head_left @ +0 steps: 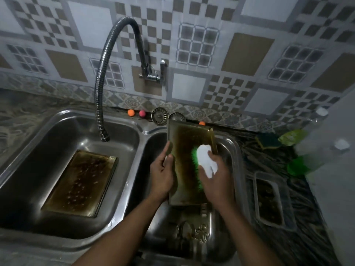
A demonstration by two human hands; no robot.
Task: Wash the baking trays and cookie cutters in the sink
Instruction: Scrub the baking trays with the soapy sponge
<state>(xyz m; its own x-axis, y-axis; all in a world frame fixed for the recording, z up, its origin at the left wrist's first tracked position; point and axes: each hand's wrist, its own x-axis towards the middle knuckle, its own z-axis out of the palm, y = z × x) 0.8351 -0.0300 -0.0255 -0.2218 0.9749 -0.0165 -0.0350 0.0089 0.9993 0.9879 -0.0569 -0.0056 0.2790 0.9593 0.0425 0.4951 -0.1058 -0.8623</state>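
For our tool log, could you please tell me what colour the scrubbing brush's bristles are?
The bristles are bright green, under a white handle; head view.

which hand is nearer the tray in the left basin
Left. The left hand holds the raised tray right of the basin tray; the right hand, gripping the brush, farther right.

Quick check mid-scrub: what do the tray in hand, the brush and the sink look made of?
The held tray looks like thin metal: raised rim, wet sheen, brown staining; alloy unclear. The brush has a white moulded plastic back and green bristles, probably plastic too. The sink looks like stainless steel: brushed grey, soft reflections.
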